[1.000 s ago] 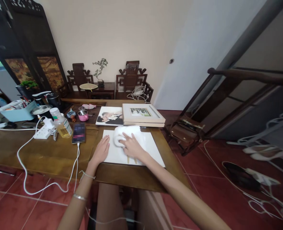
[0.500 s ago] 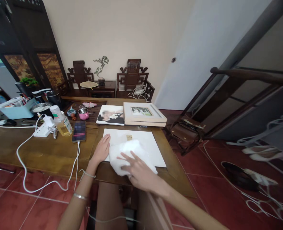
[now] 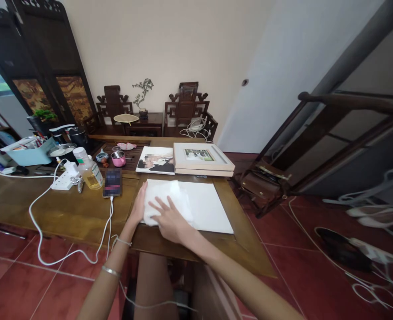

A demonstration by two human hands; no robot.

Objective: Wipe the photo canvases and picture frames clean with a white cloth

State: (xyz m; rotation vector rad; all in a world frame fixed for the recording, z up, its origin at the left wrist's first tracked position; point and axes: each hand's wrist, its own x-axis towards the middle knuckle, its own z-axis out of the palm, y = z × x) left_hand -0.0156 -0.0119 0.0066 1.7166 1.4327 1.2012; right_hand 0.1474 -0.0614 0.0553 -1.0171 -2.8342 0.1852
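A light-blue box [image 3: 33,153] of small items stands far to the left of all the fingers. Nearer to them, on the same wooden table [image 3: 79,213], come a white power strip [image 3: 62,181], a bottle [image 3: 92,175] of yellowish liquid, and a phone [image 3: 112,181] with a cable plugged in. A pink cup [image 3: 118,159] stands beyond the left fingertips, to their left. The left hand [image 3: 138,206], its fingers straight and close together, lies along the left edge of a white board [image 3: 211,209]; I cannot tell whether they grip it. A white cloth [image 3: 164,190] lies on the board just right of these fingers and under those of the right hand [image 3: 172,223], which are spread across it. Past the right fingertips lie a printed picture [image 3: 155,162] and, farther right, a framed picture [image 3: 201,156]. Well right of both hands, a brown bag [image 3: 260,183] rests on a chair.
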